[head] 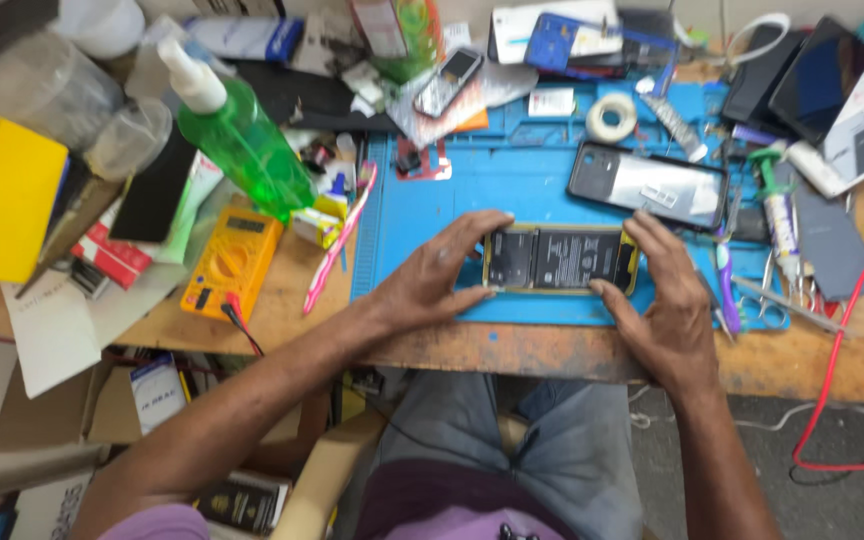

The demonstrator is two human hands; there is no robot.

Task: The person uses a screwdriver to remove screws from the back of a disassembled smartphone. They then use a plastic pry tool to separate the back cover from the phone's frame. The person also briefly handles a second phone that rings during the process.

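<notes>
Two bare hands at work on an opened smartphone with its dark internals and yellow-edged frame exposed (560, 260), lying flat near the front edge of a blue silicone repair mat (422, 200) on a worn wooden workbench (512, 350). Left hand (430, 280) spread flat on the mat, fingers stretched toward the phone's left end, fingertips touching its upper left corner and thumb reaching its lower left edge. Right hand (664, 310) cupped around the phone's right end, fingers curled over the upper right corner and thumb pressed along the lower edge. Held between both hands, not lifted.

Just behind the phone, a separated black phone back cover with a glossy grey inner face (647, 185), also on the mat. Farther back, a small roll of white tape (611, 116) and a small silver keypad phone (447, 80). Left of the mat, a pink toothbrush (340, 235) lying diagonally across the mat's edge, an orange-yellow digital multimeter (232, 262) beside it, and a green translucent plastic bottle with a white pump nozzle (242, 140) tilted above those. On the right, metal tweezers (782, 300) near the mat's corner and a red cable (837, 370) looping off the bench edge. Below the bench, grey trousers (542, 450).
</notes>
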